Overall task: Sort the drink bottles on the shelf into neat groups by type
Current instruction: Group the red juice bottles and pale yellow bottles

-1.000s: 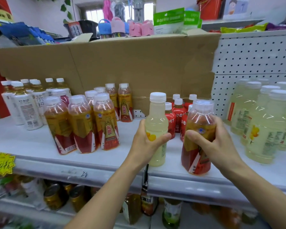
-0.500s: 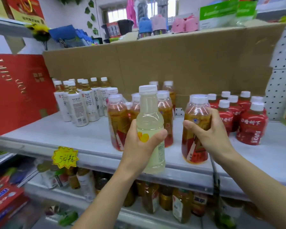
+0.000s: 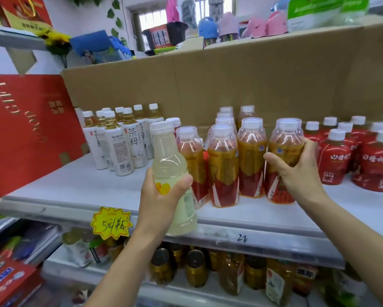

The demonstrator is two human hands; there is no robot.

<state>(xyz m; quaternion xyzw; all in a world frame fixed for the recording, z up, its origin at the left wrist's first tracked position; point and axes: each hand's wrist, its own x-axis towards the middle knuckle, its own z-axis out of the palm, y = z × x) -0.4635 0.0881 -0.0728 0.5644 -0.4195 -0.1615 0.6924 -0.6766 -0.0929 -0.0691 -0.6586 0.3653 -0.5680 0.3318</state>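
Now | left hand [image 3: 157, 198] wraps pale bottle [image 3: 170, 165], off shelf [image 3: 75, 185] | right hand [image 3: 296, 176] clasps amber bottle [image 3: 283, 147], 3 o'clock of it.

Glossy clear plastic bottles [image 3: 223, 165], matt brown cardboard backing [image 3: 252, 85], smooth white shelf [image 3: 75, 185], shiny metal cans [image 3: 196, 271] below.

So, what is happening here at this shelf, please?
A person is sorting drinks on a shop shelf. The left hand holds a pale yellow bottle in the air, in front of the shelf edge. The right hand grips an amber bottle beside the matching amber group. White-labelled bottles stand to the left, red bottles to the right.
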